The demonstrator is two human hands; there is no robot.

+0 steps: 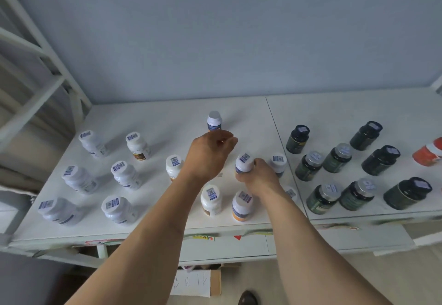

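Right hand (259, 175) grasps a small white bottle (243, 164) round its lower body, fingers wrapped on from the near side. The bottle is upright at the middle of the white table (148, 118), between a capped neighbour (278, 162) on its right and an orange-based bottle (242, 205) just nearer. Whether its base touches the table cannot be confirmed.

Left hand (208, 154) hangs further back and to the left, fingers curled beside the base of the far bottle (214, 121). Whether it grips that bottle cannot be told.

Assessment: the bottle is rigid plastic and probably light, and loose contents may shift a little. The smooth label wrap is likely slippery, and the stickered cap offers a narrower purchase. The soundest hold is the body below the shoulder, as now. It is not fragile, but it could tip if set down askew among close neighbours. Dark green bottles (308, 166) stand well apart on the right.
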